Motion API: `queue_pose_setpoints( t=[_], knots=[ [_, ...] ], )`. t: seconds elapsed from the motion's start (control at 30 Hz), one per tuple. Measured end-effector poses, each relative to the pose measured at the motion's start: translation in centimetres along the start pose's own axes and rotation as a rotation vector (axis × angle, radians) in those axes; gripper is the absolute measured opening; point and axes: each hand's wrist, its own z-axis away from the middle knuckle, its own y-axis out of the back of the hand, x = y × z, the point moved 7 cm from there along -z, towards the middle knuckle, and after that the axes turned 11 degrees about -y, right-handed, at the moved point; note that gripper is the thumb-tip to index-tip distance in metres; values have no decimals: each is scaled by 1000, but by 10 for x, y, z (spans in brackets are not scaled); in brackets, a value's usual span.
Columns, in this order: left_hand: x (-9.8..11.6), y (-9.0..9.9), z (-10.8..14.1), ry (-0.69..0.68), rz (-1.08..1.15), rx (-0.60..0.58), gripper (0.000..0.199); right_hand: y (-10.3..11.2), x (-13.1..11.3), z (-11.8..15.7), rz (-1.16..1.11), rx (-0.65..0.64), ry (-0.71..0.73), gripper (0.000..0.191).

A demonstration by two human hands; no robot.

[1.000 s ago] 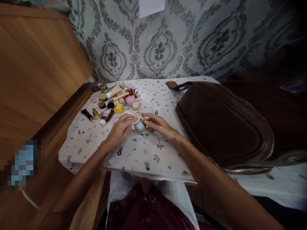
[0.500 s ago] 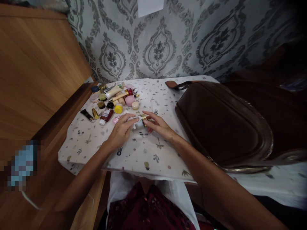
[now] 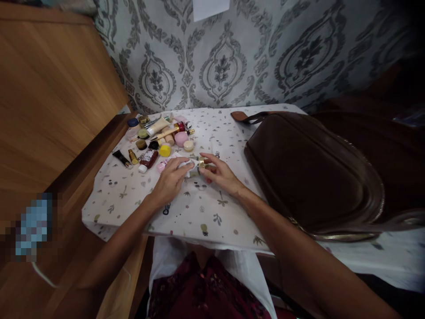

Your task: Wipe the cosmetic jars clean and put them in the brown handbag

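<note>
Over the middle of the patterned white cloth, my right hand [image 3: 221,173] grips the gold-capped end of a small clear bottle [image 3: 194,170]. My left hand [image 3: 171,177] pinches a white wipe [image 3: 190,164] against the bottle's other side. A pink-and-white item [image 3: 162,165] lies just behind my left fingers, partly covered by them. Close by are a dark red bottle with a white cap [image 3: 148,160], a yellow jar [image 3: 165,150] and a small cream-lidded jar [image 3: 188,145].
A pile of cosmetics with a cream tube [image 3: 157,126] and a pink jar [image 3: 181,139] fills the back left of the table [image 3: 186,221]. A large brown bag [image 3: 308,168] takes up the right side. A wooden panel [image 3: 56,66] stands at the left.
The bottle has turned in my hands, and its gold cap shows more fully. The view has shifted slightly. Both hands keep their hold.
</note>
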Motion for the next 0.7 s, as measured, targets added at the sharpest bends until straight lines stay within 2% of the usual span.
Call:
queue_pose_setpoints(
  t=[0.17,0.3,0.47,0.6,0.7],
  knots=[
    [5,-4,-1,-55,-78,11,33,2,3,-2,63,97,-42,57],
    [13,-5,-3,-94,-132,3,37,4,3,0,3,144,-86,57],
    [24,-4,-4,-152,-193,49,39,-4,-1,2,-334,82,-168,51],
    [31,3,-6,-208,-210,167,36,-16,0,4,-684,-17,-304,38],
    [33,10,-7,-242,-196,252,32,-24,2,6,-863,-104,-398,26]
  ],
)
